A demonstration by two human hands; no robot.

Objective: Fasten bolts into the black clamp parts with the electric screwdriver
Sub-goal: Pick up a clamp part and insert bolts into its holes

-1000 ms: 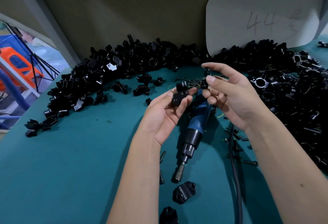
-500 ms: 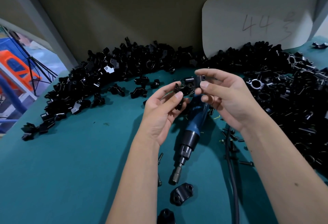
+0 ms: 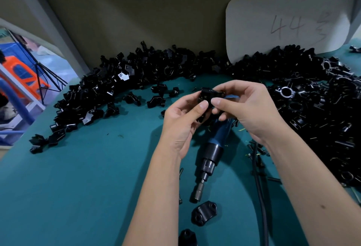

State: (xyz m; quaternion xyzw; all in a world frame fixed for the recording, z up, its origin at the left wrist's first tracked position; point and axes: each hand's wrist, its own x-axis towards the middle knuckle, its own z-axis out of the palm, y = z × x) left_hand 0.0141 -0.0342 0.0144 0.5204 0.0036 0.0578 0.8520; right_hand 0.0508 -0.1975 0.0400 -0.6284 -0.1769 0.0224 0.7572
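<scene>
Both hands, left hand [image 3: 181, 117] and right hand [image 3: 248, 111], pinch one black clamp part [image 3: 210, 94] above the idle electric screwdriver [image 3: 212, 152] on the surface [image 3: 78, 187]; its halves likely need squaring up before bolting.

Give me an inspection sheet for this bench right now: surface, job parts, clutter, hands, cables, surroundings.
Surface: teal mat.
Job's things: black clamp part held above the bench by both hands; electric screwdriver lying on the mat, bit toward the person; clamp piles along the back and right.
Clutter: loose bolts and a clamp plate near the screwdriver.
Grippers: left hand and right hand each pinch the clamp part.
Cables: black cord runs toward the near edge.
Surroundings: white card marked 44 against the wall.
</scene>
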